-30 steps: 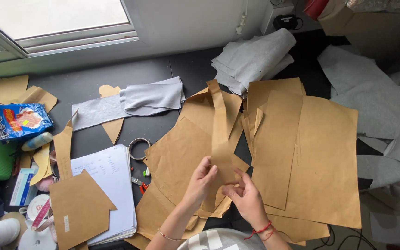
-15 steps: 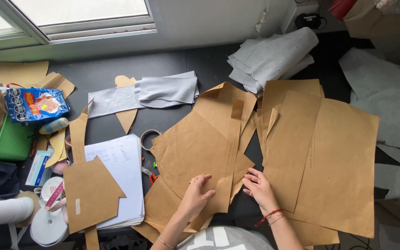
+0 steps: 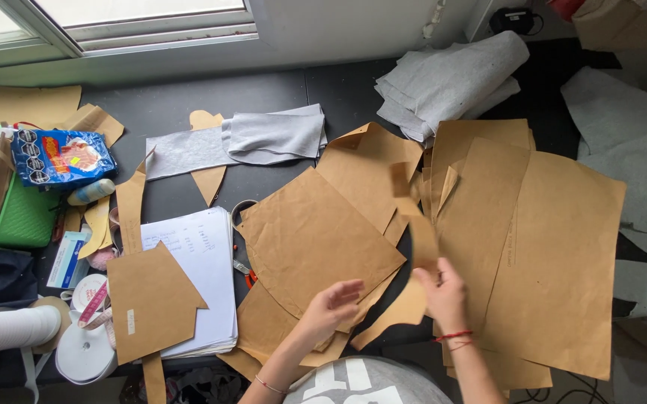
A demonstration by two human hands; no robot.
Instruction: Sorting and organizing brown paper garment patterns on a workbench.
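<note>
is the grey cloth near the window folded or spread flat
Folded. The grey cloth lies doubled in layers on the table, its stacked edges showing, atop a flatter grey strip.

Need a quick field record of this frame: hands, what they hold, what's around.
left hand: open, fingers spread, over the big pattern piece
right hand: grips a narrow paper strip, lifted
surface: dark table
right side: large brown sheets
top: grey fabric stack
left: white paper pad, house-shaped cutout, snack bag
</note>
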